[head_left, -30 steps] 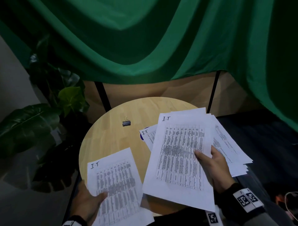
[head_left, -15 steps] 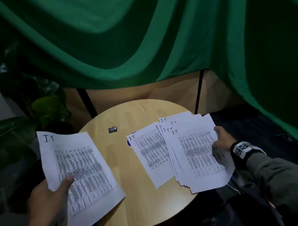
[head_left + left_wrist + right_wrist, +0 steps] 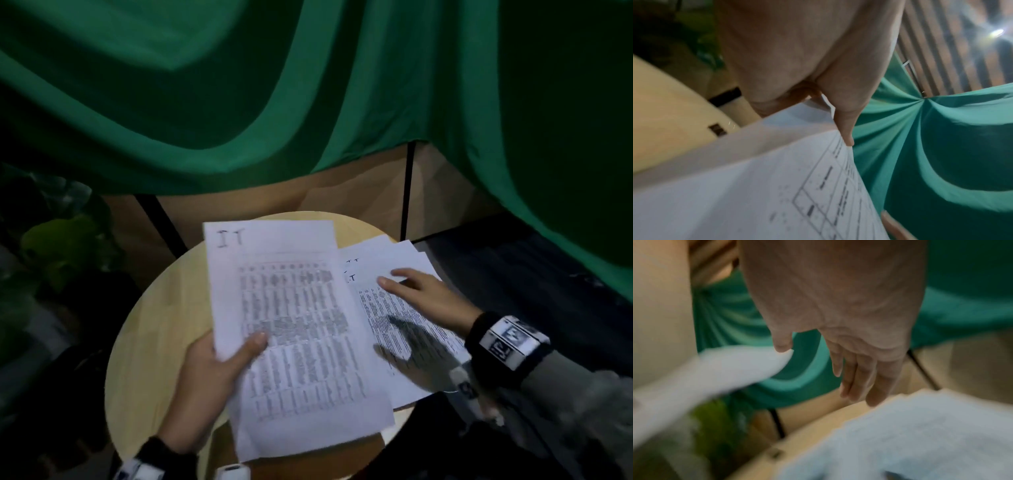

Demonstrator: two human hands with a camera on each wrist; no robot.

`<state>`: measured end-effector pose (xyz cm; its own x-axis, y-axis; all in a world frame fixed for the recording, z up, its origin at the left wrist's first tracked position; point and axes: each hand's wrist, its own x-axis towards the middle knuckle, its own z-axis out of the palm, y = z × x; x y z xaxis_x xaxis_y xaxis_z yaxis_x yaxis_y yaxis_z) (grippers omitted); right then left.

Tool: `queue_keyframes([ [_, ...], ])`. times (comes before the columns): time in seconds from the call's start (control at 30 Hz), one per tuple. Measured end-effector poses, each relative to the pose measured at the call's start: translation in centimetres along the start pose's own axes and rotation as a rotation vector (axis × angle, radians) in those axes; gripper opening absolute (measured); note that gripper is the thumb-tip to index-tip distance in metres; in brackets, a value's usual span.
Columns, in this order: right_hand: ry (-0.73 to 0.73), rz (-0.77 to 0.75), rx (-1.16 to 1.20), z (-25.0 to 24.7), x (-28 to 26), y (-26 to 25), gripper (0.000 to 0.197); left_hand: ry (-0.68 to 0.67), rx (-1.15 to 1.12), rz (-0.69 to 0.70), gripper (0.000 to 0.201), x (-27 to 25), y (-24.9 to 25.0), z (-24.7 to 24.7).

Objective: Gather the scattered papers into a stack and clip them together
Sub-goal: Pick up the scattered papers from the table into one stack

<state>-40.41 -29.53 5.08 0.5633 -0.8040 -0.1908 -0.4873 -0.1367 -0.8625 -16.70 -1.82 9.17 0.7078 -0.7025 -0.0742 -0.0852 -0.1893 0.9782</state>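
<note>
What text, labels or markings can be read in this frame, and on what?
"I T": handwritten at the top of the sheet the left hand holds.
"I T", partly covered: tops of the papers under the right hand.
Printed tables on all the sheets: too blurred to read.
Wristband tags: square code patterns, no readable words.
Binder clip: no marking visible.

A big green cloth (image 3: pixel 239 102) hung in folds behind the round wooden table (image 3: pixel 161 308); the room was dim. Leafy plants (image 3: pixel 58 246) stood at the left; a light (image 3: pixel 996 32) shone up high.
</note>
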Motion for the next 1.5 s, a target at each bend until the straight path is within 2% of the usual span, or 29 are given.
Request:
queue_keyframes([
  [0.07,-0.144,0.026,0.246,1.6,-3.1,-1.6,0.074,-0.139,-0.086,-0.081,0.031,0.5,-1.1,2.8],
  [0.13,-0.243,0.041,0.444,3.1,-5.3,-1.4,0.043,-0.232,-0.141,-0.147,0.035,1.1,-2.7,4.8],
  [0.17,-0.238,0.051,0.518,3.9,-6.0,-0.6,0.030,-0.263,-0.139,-0.160,0.034,1.5,-3.5,5.8],
  [0.2,-0.177,0.062,0.550,4.5,-6.5,0.4,0.031,-0.271,-0.108,-0.167,0.033,2.1,-4.5,6.6],
  [0.27,0.007,0.076,0.504,5.4,-6.7,2.8,0.039,-0.189,0.027,-0.175,0.036,4.1,-6.7,7.8],
  [0.33,0.142,0.094,0.481,5.5,-6.4,5.1,0.042,0.005,0.331,-0.215,0.058,6.5,-8.8,8.5],
  [0.37,0.191,0.108,0.496,5.5,-6.2,6.1,0.043,0.060,0.538,-0.259,0.074,7.6,-9.9,8.7],
  [0.43,0.252,0.128,0.516,5.4,-6.1,7.4,0.043,0.079,0.862,-0.341,0.099,8.7,-11.3,8.9],
  [0.5,0.278,0.132,0.553,5.4,-6.4,7.8,0.043,0.070,1.018,-0.347,0.103,9.0,-11.7,9.1],
  [0.53,0.275,0.134,0.573,5.4,-6.6,7.7,0.043,0.075,1.019,-0.364,0.100,9.3,-11.9,8.9],
  [0.63,0.263,0.121,0.607,5.2,-6.8,8.0,0.044,0.094,0.973,-0.443,0.086,10.8,-12.6,7.2],
  [0.7,0.267,0.126,0.642,5.1,-6.8,8.2,0.044,0.079,0.943,-0.484,0.068,11.5,-12.5,5.3],
  [0.83,0.230,0.141,0.728,5.4,-6.6,7.8,0.044,0.083,0.782,-0.474,0.040,11.2,-12.9,1.2],
  [0.93,0.210,0.127,0.713,5.2,-6.6,7.5,0.057,0.239,0.708,-0.359,0.011,9.4,-12.1,-1.7],
  [1.03,0.243,0.043,0.526,4.8,-7.2,7.3,0.091,0.434,0.538,-0.155,0.011,7.4,-8.7,-3.8],
  [1.1,0.258,0.002,0.431,4.9,-7.2,7.1,0.091,0.468,0.346,-0.019,0.010,6.1,-5.6,-4.6],
  [1.13,0.279,0.003,0.415,5.2,-6.9,7.2,0.083,0.457,0.241,0.034,0.011,5.4,-4.1,-4.7],
  [1.2,0.291,0.021,0.456,5.7,-6.5,6.6,0.065,0.366,0.061,0.041,0.011,4.3,-2.2,-3.6],
  [1.27,0.267,0.032,0.573,5.8,-6.2,5.3,0.055,0.239,-0.007,-0.001,0.014,3.8,-1.5,-1.5],
  [1.37,0.217,-0.012,0.737,5.0,-5.9,3.2,0.029,0.077,-0.048,-0.061,0.022,3.6,-2.6,2.4],
  [1.43,0.154,0.008,0.811,4.0,-6.0,2.3,0.046,-0.002,-0.063,-0.098,0.022,3.2,-3.6,5.1],
  [1.5,0.080,0.027,0.870,3.3,-6.4,1.3,0.047,-0.078,-0.098,-0.135,0.023,2.7,-4.4,7.7],
])
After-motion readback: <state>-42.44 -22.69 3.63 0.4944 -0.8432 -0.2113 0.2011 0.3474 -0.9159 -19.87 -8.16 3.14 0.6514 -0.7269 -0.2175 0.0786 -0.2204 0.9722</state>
